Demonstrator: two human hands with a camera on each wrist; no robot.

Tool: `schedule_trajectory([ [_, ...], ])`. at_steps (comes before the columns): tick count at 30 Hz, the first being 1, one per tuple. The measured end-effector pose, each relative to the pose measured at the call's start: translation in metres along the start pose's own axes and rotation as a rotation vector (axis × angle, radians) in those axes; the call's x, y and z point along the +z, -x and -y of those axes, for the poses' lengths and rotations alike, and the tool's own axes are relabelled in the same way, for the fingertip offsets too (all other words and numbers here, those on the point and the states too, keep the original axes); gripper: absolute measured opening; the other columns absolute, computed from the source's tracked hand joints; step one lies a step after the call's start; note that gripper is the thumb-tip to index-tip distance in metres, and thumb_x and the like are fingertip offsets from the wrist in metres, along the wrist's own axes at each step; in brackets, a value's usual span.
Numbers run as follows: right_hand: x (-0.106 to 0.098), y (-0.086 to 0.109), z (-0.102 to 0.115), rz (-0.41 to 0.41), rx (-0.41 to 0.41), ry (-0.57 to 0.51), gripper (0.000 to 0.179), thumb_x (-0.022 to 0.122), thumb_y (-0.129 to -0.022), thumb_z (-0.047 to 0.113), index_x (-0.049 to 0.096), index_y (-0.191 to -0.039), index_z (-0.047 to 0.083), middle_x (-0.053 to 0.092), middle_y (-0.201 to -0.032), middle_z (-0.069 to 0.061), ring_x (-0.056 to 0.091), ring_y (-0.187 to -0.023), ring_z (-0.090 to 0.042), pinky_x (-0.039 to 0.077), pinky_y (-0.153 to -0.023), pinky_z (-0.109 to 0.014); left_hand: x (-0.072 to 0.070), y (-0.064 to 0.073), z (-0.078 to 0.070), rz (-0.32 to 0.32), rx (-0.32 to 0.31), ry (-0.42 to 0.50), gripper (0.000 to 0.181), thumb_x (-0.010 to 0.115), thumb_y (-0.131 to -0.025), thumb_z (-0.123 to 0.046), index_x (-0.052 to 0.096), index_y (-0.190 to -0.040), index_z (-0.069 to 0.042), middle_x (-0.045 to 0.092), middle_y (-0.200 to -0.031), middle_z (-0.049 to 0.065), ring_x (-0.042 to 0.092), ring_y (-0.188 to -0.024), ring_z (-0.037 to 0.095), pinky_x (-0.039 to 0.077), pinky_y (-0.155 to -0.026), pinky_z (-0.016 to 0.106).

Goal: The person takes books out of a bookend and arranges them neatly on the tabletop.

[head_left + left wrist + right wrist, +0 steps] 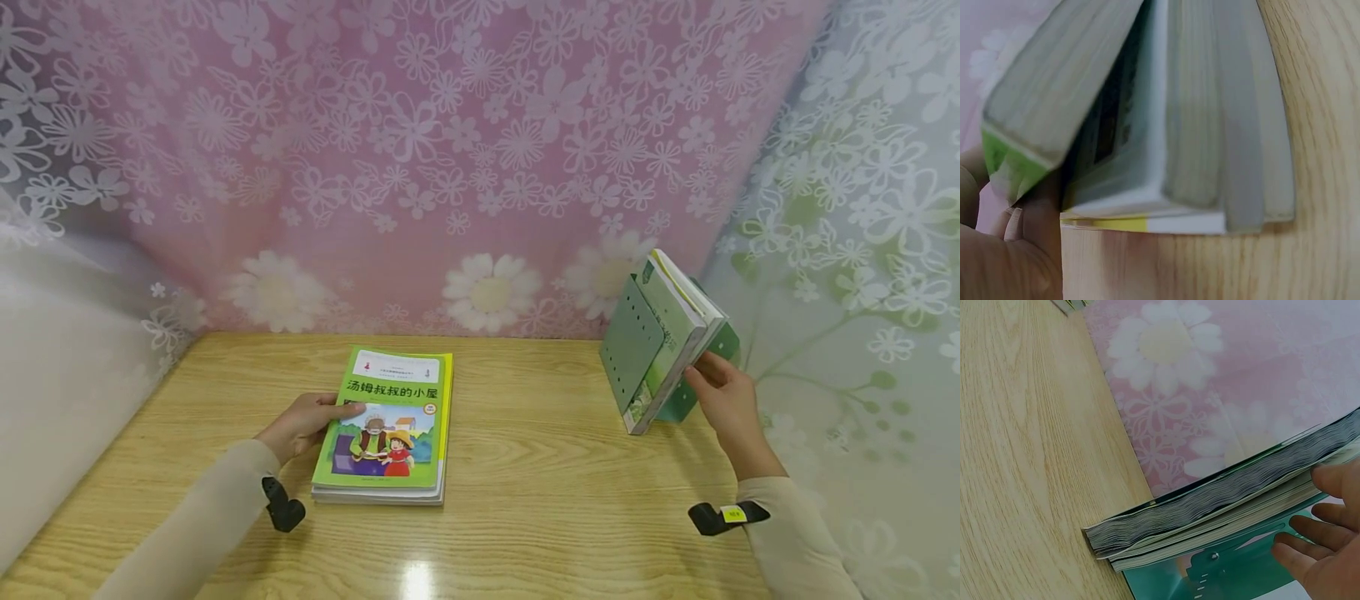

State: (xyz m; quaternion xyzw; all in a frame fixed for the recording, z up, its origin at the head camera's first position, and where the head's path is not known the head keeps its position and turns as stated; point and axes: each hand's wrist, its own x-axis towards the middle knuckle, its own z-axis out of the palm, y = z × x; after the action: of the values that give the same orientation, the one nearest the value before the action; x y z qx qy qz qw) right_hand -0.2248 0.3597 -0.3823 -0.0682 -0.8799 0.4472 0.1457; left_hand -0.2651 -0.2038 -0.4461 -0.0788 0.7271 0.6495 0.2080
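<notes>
My left hand pinches the left edge of a green picture-cover book, thumb on the cover and fingers beneath. That book tops a small stack on the table; in the left wrist view its page block tilts up from the books below. At the right, a green perforated book stand holds a few upright, leaning books. My right hand is at their near edge. In the right wrist view its thumb is at the pages, the other fingers loosely extended over the green stand.
A wood-grain table lies under everything. Behind it hangs a pink flowered curtain, with a pale flowered one along the right. A black band is on the left wrist, another on the right.
</notes>
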Motion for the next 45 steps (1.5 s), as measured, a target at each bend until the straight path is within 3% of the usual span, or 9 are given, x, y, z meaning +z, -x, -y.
schedule_trajectory([
  [4,0.001,-0.002,-0.001,0.006,-0.001,0.011,0.058,0.046,-0.101,0.033,0.035,-0.146,-0.002,0.046,-0.14,-0.026,0.045,-0.126,-0.039,0.048,-0.095,-0.032,0.002,0.0,-0.002,-0.016,0.022,-0.065,0.064,0.073,-0.086,-0.03,0.049,-0.136,0.004,0.071,-0.101,0.013,0.07,-0.084,0.024,0.058,-0.075,0.039],
  [11,0.0,-0.004,-0.001,0.008,0.002,0.025,0.056,0.045,-0.101,0.031,0.037,-0.145,-0.002,0.047,-0.138,-0.027,0.052,-0.116,-0.018,0.048,-0.091,-0.025,0.008,0.007,-0.009,-0.122,0.112,-0.313,0.062,0.074,-0.085,-0.035,0.056,-0.125,0.009,0.07,-0.091,0.014,0.069,-0.073,0.02,0.058,-0.066,0.036],
  [14,0.001,-0.003,0.001,0.022,0.018,0.01,0.057,0.044,-0.101,0.031,0.035,-0.146,-0.003,0.046,-0.139,-0.027,0.05,-0.12,-0.025,0.046,-0.097,-0.039,0.007,0.01,-0.013,-0.161,0.123,-0.426,0.058,0.071,-0.087,-0.036,0.059,-0.12,0.01,0.069,-0.09,0.014,0.068,-0.071,0.017,0.058,-0.066,0.034],
  [17,0.002,-0.002,0.002,0.034,0.021,0.002,0.056,0.043,-0.102,0.031,0.036,-0.145,-0.004,0.047,-0.138,-0.028,0.049,-0.12,-0.029,0.044,-0.098,-0.047,0.004,0.013,-0.016,-0.144,0.13,-0.462,0.053,0.066,-0.091,-0.029,0.057,-0.122,0.012,0.068,-0.098,0.018,0.068,-0.077,0.018,0.058,-0.069,0.034],
  [22,0.002,-0.001,0.0,0.016,-0.019,0.026,0.052,0.045,-0.101,0.029,0.042,-0.142,-0.005,0.054,-0.13,-0.024,0.049,-0.095,0.009,0.047,-0.084,-0.023,0.0,0.016,-0.018,-0.111,0.15,-0.464,0.052,0.065,-0.092,-0.021,0.051,-0.127,0.016,0.064,-0.11,0.027,0.069,-0.084,0.022,0.058,-0.073,0.036],
  [24,0.002,-0.001,-0.002,0.01,-0.04,0.018,0.051,0.045,-0.101,0.027,0.043,-0.14,-0.006,0.058,-0.125,-0.019,0.046,-0.088,0.017,0.045,-0.079,-0.015,0.0,0.017,-0.018,-0.116,0.152,-0.471,0.054,0.066,-0.092,-0.021,0.051,-0.128,0.016,0.063,-0.114,0.028,0.069,-0.084,0.022,0.058,-0.074,0.037],
  [27,0.002,-0.001,-0.004,0.004,-0.06,0.004,0.05,0.046,-0.101,0.026,0.044,-0.139,-0.007,0.061,-0.119,-0.014,0.05,-0.083,0.018,0.043,-0.074,-0.008,0.0,0.018,-0.017,-0.145,0.157,-0.494,0.054,0.067,-0.091,-0.023,0.052,-0.127,0.015,0.061,-0.116,0.029,0.069,-0.084,0.024,0.058,-0.076,0.039],
  [32,0.006,-0.002,-0.005,-0.009,-0.074,-0.014,0.048,0.045,-0.102,0.022,0.043,-0.138,-0.01,0.057,-0.125,-0.029,0.05,-0.081,0.019,0.042,-0.072,-0.004,0.0,0.019,-0.014,-0.196,0.174,-0.552,0.049,0.067,-0.091,-0.024,0.058,-0.123,0.013,0.061,-0.118,0.029,0.069,-0.086,0.026,0.057,-0.077,0.04],
  [45,0.013,-0.002,-0.005,-0.105,-0.053,0.036,0.043,0.046,-0.1,0.017,0.05,-0.133,-0.011,0.058,-0.122,-0.032,0.041,-0.08,0.022,0.041,-0.068,-0.001,0.004,0.021,-0.011,-0.243,0.189,-0.54,0.039,0.068,-0.09,-0.018,0.064,-0.115,0.012,0.066,-0.108,0.027,0.067,-0.079,0.019,0.058,-0.074,0.04],
])
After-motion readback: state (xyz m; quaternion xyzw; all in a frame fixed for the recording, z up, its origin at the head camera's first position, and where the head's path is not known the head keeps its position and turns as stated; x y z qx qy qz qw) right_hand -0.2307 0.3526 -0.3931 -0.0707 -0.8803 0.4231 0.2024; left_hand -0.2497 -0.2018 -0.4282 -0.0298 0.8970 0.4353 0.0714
